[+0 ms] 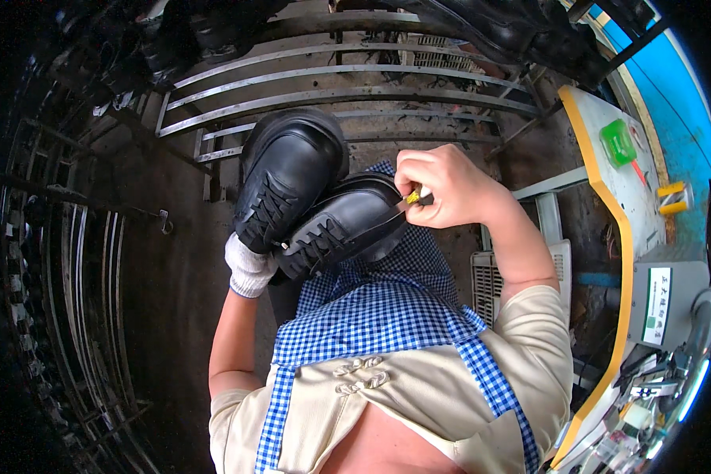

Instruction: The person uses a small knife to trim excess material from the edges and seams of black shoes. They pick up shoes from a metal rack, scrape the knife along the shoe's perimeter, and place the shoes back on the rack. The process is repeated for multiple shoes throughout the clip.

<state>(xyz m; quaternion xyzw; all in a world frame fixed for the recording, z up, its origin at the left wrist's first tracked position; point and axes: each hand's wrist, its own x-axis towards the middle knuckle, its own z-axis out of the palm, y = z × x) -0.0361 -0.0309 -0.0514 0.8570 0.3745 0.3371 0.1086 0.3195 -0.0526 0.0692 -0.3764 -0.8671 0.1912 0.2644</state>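
Black shoes (302, 150) (340, 217) — two — sit between two hands (247, 265) (441, 186), one gripping one tool (413, 197).

- On your right, the yellow-edged table (627, 261) carries a green container (617, 144), a yellow-banded cylinder (674, 197) and a grey box (670, 304).
- Ahead of you, dark shoes (521, 35) rest on the upper rack (344, 26).

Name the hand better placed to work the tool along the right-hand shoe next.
Probably the right: the right hand grips the tool near the toe of the right-hand shoe, while the gloved left hand is at the heel end.
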